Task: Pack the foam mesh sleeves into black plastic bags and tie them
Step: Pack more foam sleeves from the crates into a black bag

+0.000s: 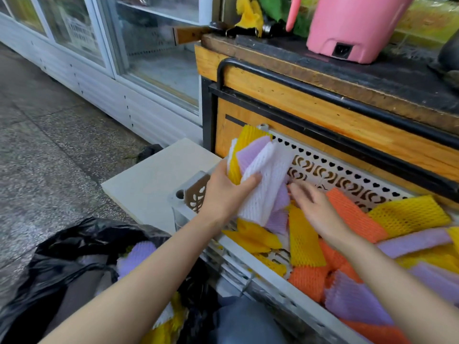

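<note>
My left hand [223, 189] grips a bunch of foam mesh sleeves [263, 175], white, purple and yellow, held upright over the left end of a white plastic crate [188, 194]. My right hand [315, 207] reaches into the crate with fingers stretched out, its fingertips touching the bunch's lower edge. More loose sleeves [357, 244], orange, yellow and purple, lie piled in the crate. An open black plastic bag [62, 264] sits at the lower left under my left forearm, with several sleeves [136, 256] inside it.
A wooden counter with a black rail [323, 95] rises right behind the crate; a pink bucket [352, 26] stands on it. A glass-door cooler [124, 58] lines the left. A pale board [154, 175] lies on the stone floor beside the crate.
</note>
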### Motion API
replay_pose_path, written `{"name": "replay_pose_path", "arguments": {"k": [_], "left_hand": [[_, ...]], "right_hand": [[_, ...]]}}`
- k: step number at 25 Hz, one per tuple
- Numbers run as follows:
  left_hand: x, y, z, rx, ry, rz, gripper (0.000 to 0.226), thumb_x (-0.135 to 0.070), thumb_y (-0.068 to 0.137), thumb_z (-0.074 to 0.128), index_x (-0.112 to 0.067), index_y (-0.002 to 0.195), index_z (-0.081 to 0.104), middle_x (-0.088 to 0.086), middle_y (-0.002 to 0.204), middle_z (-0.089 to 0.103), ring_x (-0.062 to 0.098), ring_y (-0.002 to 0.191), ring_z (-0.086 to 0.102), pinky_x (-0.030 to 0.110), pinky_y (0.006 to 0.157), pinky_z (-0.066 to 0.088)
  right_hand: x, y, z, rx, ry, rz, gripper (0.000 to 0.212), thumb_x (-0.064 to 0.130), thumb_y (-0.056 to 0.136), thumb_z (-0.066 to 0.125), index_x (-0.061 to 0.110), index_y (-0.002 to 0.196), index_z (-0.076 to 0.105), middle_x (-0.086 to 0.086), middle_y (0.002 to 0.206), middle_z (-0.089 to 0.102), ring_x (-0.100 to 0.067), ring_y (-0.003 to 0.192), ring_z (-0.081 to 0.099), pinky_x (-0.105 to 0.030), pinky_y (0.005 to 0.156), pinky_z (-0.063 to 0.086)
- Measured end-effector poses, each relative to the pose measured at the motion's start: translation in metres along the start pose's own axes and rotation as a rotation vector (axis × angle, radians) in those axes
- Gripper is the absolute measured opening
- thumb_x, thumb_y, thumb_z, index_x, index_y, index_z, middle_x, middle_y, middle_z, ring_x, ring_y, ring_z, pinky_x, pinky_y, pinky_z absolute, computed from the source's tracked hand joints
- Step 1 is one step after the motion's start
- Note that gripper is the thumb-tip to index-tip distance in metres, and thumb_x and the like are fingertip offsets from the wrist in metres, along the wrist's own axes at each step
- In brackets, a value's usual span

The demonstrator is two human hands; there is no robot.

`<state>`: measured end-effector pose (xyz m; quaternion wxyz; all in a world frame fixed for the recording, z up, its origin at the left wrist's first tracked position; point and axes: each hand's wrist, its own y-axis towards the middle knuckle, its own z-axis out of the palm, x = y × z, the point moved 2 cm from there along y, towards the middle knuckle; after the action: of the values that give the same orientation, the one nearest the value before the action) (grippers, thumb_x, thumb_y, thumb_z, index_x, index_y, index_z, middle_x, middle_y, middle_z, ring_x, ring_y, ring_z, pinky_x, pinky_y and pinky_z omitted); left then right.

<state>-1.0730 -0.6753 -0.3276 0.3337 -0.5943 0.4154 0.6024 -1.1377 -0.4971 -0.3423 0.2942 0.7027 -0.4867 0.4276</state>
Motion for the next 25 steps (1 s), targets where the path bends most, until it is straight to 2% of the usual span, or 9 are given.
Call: {"name": "replay_pose_path", "arguments": {"k": [2,4,6,10,14,16,20,23,25], "left_hand": [[0.002,0.001,0.0,-0.035,0.011,-0.003,0.037,-0.03,0.081,0.073,-0.022,0.111,0.051,-0.014,0.096,0.06,-0.001,0.086,0.059,0.009,0.064,0.047],[0.002,0.001,-0.001,-0.057,0.025,-0.001,0.04,-0.034,0.081,0.072,-0.018,0.112,0.052,-0.01,0.099,0.061,0.004,0.089,0.06,0.012,0.066,0.047],[0.0,-0.002,-0.002,-0.071,0.062,0.027,0.039,-0.034,0.082,0.071,-0.018,0.111,0.052,-0.013,0.095,0.059,-0.002,0.083,0.057,0.006,0.059,0.043],[-0.002,-0.007,-0.004,-0.134,0.066,0.067,0.033,-0.033,0.084,0.068,-0.019,0.104,0.047,-0.015,0.091,0.056,-0.004,0.08,0.054,0.006,0.058,0.043],[-0.002,-0.008,-0.005,-0.234,0.063,0.079,0.03,-0.03,0.087,0.065,-0.016,0.101,0.042,-0.012,0.089,0.054,-0.001,0.08,0.053,0.006,0.058,0.041],[-0.003,-0.009,-0.005,-0.241,0.063,0.081,0.03,-0.029,0.088,0.065,-0.016,0.101,0.042,-0.013,0.088,0.053,-0.003,0.079,0.052,0.005,0.058,0.04],[-0.003,-0.009,-0.004,-0.227,0.069,0.068,0.031,-0.03,0.087,0.065,-0.017,0.101,0.042,-0.014,0.088,0.053,-0.005,0.078,0.052,0.005,0.058,0.041],[-0.003,-0.009,-0.004,-0.225,0.072,0.066,0.031,-0.029,0.087,0.066,-0.015,0.1,0.042,-0.013,0.087,0.053,-0.005,0.076,0.051,0.005,0.057,0.04],[-0.003,-0.008,-0.004,-0.226,0.071,0.062,0.031,-0.029,0.087,0.066,-0.014,0.1,0.042,-0.013,0.087,0.052,-0.005,0.077,0.051,0.004,0.056,0.039]], "right_hand": [[-0.041,0.001,-0.008,-0.055,-0.402,0.118,0.052,0.036,0.091,0.056,0.008,0.133,0.043,-0.009,0.134,0.048,-0.019,0.122,0.045,-0.031,0.1,0.037],[-0.075,-0.007,-0.01,0.085,-0.737,0.273,0.076,0.042,0.084,0.065,0.003,0.14,0.031,-0.015,0.141,0.04,-0.028,0.13,0.038,-0.036,0.107,0.032],[-0.09,-0.013,-0.008,0.207,-0.862,0.32,0.088,0.043,0.078,0.072,0.005,0.142,0.025,-0.015,0.142,0.039,-0.029,0.13,0.038,-0.035,0.107,0.032],[-0.066,-0.01,-0.013,0.012,-0.634,0.118,0.063,0.019,0.081,0.072,0.008,0.132,0.037,-0.014,0.119,0.061,-0.026,0.101,0.061,-0.037,0.085,0.049],[-0.018,-0.012,-0.019,-0.334,-0.734,-0.29,0.03,0.017,0.086,0.065,0.005,0.11,0.05,-0.013,0.106,0.06,-0.026,0.095,0.058,-0.029,0.071,0.043],[-0.009,-0.01,-0.005,-0.222,-0.78,-0.311,0.032,0.023,0.087,0.064,0.008,0.112,0.051,-0.009,0.11,0.059,-0.018,0.094,0.054,-0.025,0.073,0.039],[-0.036,-0.003,0.042,0.394,-0.628,0.03,0.075,0.049,0.079,0.067,0.015,0.138,0.036,-0.003,0.14,0.045,-0.018,0.122,0.047,-0.03,0.096,0.041],[-0.049,0.0,0.058,0.504,-0.726,0.023,0.092,0.055,0.072,0.071,0.018,0.144,0.026,-0.002,0.148,0.035,-0.021,0.134,0.035,-0.037,0.107,0.035],[-0.048,0.003,0.058,0.468,-0.803,-0.026,0.081,0.047,0.077,0.07,0.019,0.142,0.031,-0.002,0.146,0.038,-0.021,0.132,0.038,-0.037,0.104,0.037]]}}
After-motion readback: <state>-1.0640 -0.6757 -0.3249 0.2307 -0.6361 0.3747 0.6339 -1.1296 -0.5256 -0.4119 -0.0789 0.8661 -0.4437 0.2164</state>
